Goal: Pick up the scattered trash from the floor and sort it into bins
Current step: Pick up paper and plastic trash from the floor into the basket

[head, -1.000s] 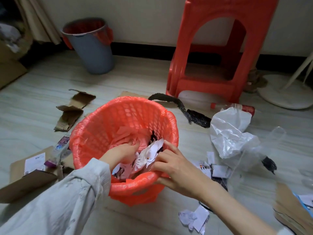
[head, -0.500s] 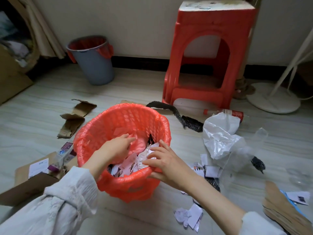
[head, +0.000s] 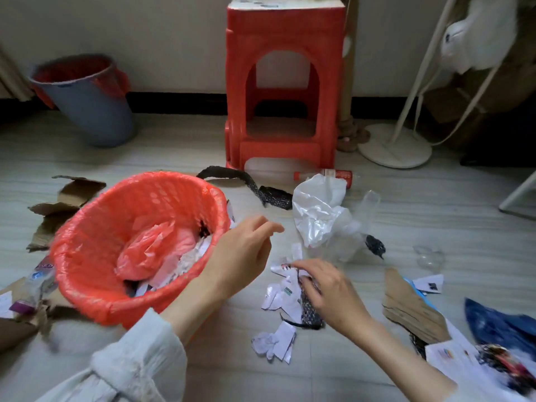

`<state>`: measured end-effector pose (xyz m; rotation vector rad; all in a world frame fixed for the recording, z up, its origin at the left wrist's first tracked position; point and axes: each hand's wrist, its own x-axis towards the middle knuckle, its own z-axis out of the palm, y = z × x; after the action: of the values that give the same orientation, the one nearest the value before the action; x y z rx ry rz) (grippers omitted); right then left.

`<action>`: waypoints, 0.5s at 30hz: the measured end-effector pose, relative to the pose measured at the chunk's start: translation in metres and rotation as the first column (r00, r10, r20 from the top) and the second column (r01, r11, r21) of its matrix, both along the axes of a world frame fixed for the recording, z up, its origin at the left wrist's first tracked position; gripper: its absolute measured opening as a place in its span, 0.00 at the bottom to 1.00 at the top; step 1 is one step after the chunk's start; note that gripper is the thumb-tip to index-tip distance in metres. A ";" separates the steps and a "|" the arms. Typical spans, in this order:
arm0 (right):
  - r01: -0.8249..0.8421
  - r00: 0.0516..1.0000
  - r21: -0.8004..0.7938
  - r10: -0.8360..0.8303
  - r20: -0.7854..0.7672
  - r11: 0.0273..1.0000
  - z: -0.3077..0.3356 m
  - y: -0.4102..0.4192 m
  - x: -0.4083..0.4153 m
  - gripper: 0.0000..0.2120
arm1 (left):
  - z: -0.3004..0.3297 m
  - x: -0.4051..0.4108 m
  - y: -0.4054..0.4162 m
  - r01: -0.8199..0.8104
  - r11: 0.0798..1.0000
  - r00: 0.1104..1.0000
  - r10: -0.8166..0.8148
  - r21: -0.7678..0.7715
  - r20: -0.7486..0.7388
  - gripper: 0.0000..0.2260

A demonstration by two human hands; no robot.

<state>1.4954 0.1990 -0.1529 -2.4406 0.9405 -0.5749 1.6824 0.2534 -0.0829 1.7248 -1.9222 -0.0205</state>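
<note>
Beside the red basket [head: 139, 256], the left hand [head: 240, 256] hovers loosely curled, empty. Right hand [head: 330, 291] fingers press on paper scraps [head: 282, 297].

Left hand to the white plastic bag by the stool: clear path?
Probably yes. The left hand holds nothing, and only bare floor separates it from the white plastic bag; the right hand is lower, on paper scraps.

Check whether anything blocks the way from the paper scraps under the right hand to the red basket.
Only the left hand, which hovers beside the basket's rim, between it and the paper scraps on the floor. The right hand already touches the scraps. Otherwise bare floor lies between, and the basket's mouth is open.
</note>
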 end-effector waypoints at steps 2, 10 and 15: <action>0.054 0.994 0.147 -0.038 -0.104 0.988 -0.025 0.017 -0.016 0.21 | -0.036 -0.017 -0.001 0.035 0.988 0.999 -0.035 0.151 0.000 0.17; 0.014 0.905 0.191 0.069 -0.419 0.981 -0.102 0.025 -0.041 0.25 | -0.156 -0.039 0.033 0.010 0.647 0.977 -0.169 0.763 0.130 0.30; -0.028 0.818 0.190 0.132 -0.560 0.981 -0.125 0.012 -0.044 0.24 | -0.182 -0.049 0.038 -0.091 0.608 0.994 0.008 0.789 0.108 0.44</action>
<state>1.4515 0.2112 -0.2778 -2.5113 1.0443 0.2964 1.6336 0.2913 -0.2650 2.3585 -2.0800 -0.9385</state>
